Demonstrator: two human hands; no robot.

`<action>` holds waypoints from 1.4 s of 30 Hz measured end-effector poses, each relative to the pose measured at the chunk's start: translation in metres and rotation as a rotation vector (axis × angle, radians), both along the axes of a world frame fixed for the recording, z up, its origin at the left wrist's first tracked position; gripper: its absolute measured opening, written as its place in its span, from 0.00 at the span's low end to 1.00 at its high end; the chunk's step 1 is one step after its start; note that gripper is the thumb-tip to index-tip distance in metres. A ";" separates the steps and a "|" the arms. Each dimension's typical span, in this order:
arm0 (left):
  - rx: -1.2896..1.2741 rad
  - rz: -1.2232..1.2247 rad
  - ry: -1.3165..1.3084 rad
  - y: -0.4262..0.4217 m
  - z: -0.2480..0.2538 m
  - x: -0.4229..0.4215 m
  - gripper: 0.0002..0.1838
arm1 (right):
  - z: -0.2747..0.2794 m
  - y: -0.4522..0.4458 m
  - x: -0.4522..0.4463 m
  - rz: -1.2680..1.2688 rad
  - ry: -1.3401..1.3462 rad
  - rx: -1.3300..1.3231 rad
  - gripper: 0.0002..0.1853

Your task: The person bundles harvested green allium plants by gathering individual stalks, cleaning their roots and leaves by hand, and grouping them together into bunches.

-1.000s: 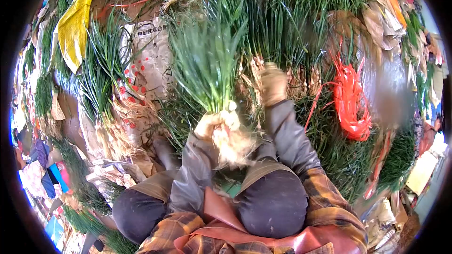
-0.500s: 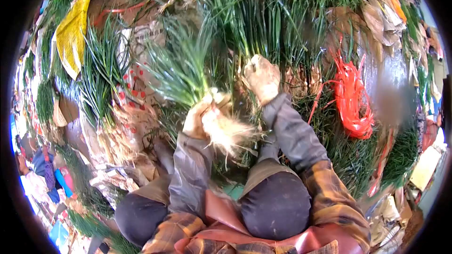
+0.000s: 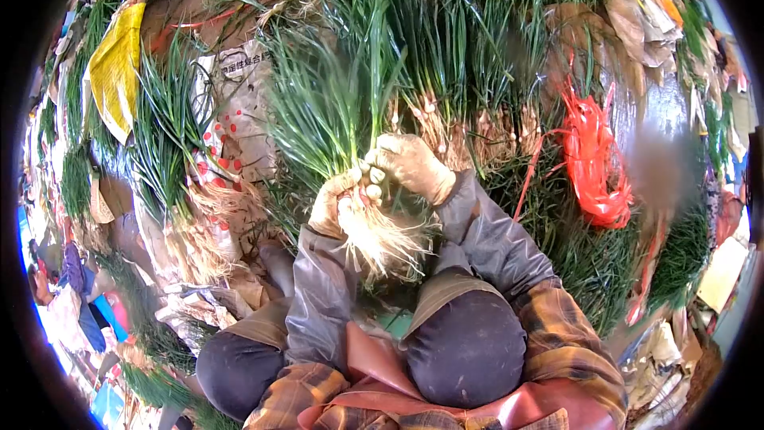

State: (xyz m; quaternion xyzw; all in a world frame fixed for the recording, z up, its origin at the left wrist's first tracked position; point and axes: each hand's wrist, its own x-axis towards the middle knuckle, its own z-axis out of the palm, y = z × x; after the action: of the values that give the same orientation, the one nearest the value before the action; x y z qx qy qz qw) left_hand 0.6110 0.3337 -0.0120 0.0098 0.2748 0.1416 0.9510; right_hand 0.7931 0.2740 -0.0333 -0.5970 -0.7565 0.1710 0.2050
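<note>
A bunch of long green stalks (image 3: 322, 115) with white bulbs and pale roots stands in my left hand (image 3: 336, 201), whose fingers wrap round it just above the roots. The roots hang toward my knees. My right hand (image 3: 414, 166) meets the bunch from the right, its fingers closed on some stalks at the bulbs. Just beyond it lies a row of loose stalks (image 3: 454, 48) with bulbs toward me.
Red plastic strings (image 3: 593, 163) lie at the right. At the left are tied-looking bunches (image 3: 167, 135) on a red-dotted sack (image 3: 253, 87) and a yellow sheet (image 3: 118, 68). Crumpled brown paper (image 3: 641, 28) is at the upper right. My knees are below my hands.
My right hand has moved from the row of stalks back to the bunch, holding some stalks. The bunch in my left hand swung left, then came back more upright.
</note>
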 end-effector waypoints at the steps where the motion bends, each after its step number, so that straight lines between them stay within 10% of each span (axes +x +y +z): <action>1: 0.004 0.007 -0.022 0.003 0.001 -0.002 0.14 | -0.026 -0.004 -0.006 -0.376 0.587 -0.145 0.07; 3: 0.041 0.051 -0.114 0.005 0.006 -0.003 0.13 | -0.034 -0.001 0.014 -0.324 -0.357 -0.261 0.09; 6: 0.081 0.006 -0.092 0.010 0.014 0.004 0.13 | 0.009 -0.014 0.021 -0.685 1.341 -0.668 0.15; 8: 0.063 -0.044 0.057 0.003 0.013 0.010 0.13 | 0.006 -0.009 0.008 -0.474 1.789 -0.505 0.18; 12: -0.046 -0.073 0.170 -0.016 -0.002 0.019 0.13 | 0.003 0.009 0.004 -0.740 1.312 -0.443 0.14; 14: -0.107 -0.059 0.049 -0.013 -0.003 0.013 0.13 | -0.026 0.001 0.003 -0.901 0.729 -0.176 0.10; 17: 0.055 0.031 -0.009 -0.010 0.014 0.011 0.13 | -0.053 0.000 0.039 -0.517 -0.738 -0.714 0.15; 20: 0.139 0.113 -0.023 0.000 0.009 0.006 0.14 | -0.005 -0.012 0.010 -0.179 0.196 -0.907 0.16; 22: 0.080 0.190 0.122 -0.001 0.013 0.016 0.14 | 0.011 -0.002 0.020 -0.398 0.228 -0.753 0.17; 24: 0.142 0.122 0.251 -0.004 0.008 0.016 0.14 | 0.016 0.012 0.046 -0.713 -0.294 -0.508 0.14; 28: 0.075 0.140 -0.007 -0.007 -0.001 0.013 0.13 | -0.013 0.015 0.072 -0.927 0.299 -0.863 0.13; 31: 0.136 0.124 0.141 0.000 0.012 0.019 0.13 | 0.000 -0.010 0.049 -0.740 -0.358 0.118 0.15; 35: 0.089 0.007 0.190 -0.007 -0.030 0.011 0.16 | -0.030 -0.052 0.001 -0.471 -1.091 0.084 0.11; 38: 0.033 -0.010 0.238 -0.010 -0.005 0.026 0.15 | 0.026 -0.049 0.004 -0.248 0.458 0.001 0.09; 42: 0.070 0.035 0.064 -0.014 0.002 0.021 0.13 | 0.018 -0.018 0.014 -0.716 1.221 -0.486 0.16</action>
State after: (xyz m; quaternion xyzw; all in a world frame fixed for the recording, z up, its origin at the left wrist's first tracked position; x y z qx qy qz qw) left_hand 0.6317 0.3202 -0.0102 0.0429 0.3002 0.1674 0.9381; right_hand 0.8073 0.2564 -0.0149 -0.6339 -0.2085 0.5574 0.4940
